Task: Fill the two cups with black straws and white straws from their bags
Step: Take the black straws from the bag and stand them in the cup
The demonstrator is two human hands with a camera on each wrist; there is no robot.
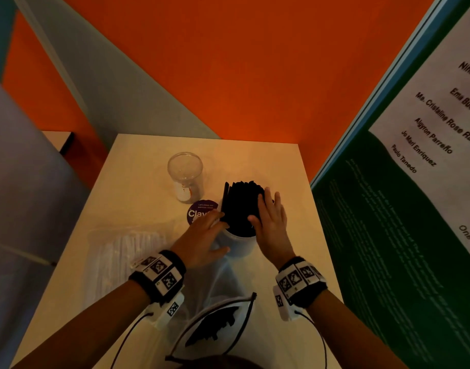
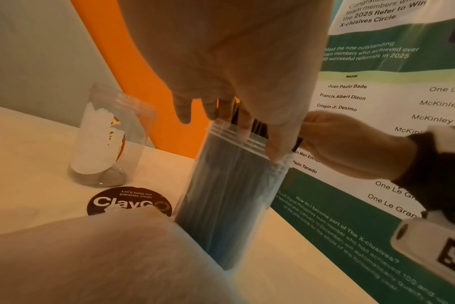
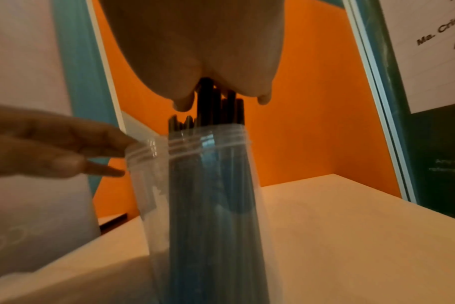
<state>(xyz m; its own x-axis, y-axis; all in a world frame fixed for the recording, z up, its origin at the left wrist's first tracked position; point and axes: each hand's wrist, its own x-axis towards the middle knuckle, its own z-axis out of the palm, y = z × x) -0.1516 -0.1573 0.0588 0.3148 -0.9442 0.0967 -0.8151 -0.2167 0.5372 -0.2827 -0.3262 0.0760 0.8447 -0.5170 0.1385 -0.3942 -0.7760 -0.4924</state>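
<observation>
A clear cup (image 1: 242,237) (image 2: 229,195) (image 3: 208,205) packed with black straws (image 1: 239,203) (image 3: 218,107) stands upright mid-table. My right hand (image 1: 265,209) lies flat on the straw tops, fingers straight. My left hand (image 1: 215,219) reaches in from the left, its straight fingers (image 3: 99,144) touching the cup's rim and its thumb by the near side. An empty clear cup (image 1: 186,177) (image 2: 107,144) stands behind and to the left. A bag of white straws (image 1: 125,259) lies on the table's left side. Between my forearms lies a clear bag (image 1: 220,288), dark inside at its near end.
A round purple sticker (image 1: 202,213) (image 2: 129,202) sits on the table (image 1: 281,169) between the two cups. An orange wall backs the table. A green and white poster board (image 1: 401,209) stands along the right edge, and a grey surface rises at the left.
</observation>
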